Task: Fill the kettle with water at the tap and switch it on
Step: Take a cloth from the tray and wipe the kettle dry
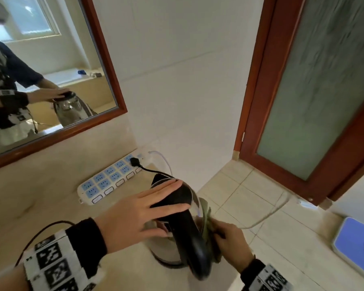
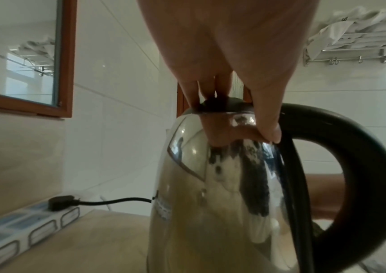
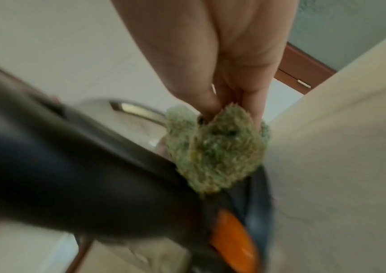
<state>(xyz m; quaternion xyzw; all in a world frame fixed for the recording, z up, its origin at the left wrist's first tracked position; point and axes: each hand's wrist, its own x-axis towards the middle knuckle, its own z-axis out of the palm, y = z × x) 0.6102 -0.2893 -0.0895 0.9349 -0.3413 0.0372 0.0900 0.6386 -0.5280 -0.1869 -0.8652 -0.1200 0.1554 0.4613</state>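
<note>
With the left hand (image 1: 135, 215) pressing flat-fingered on the kettle (image 2: 210, 194) lid to steady it, the right hand (image 1: 231, 242), pinching the green cloth (image 3: 215, 153), should wipe the kettle's right side before reaching the orange switch (image 3: 234, 238).

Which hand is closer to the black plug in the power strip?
Left. The left hand rests flat on the kettle lid, on the side facing the plug. The right hand holds a green cloth beside the handle, farther away.

Home bathroom: framed mirror (image 1: 51, 66), towel rack (image 2: 355, 46) (tiled walls), frosted door (image 1: 315, 91)
</note>
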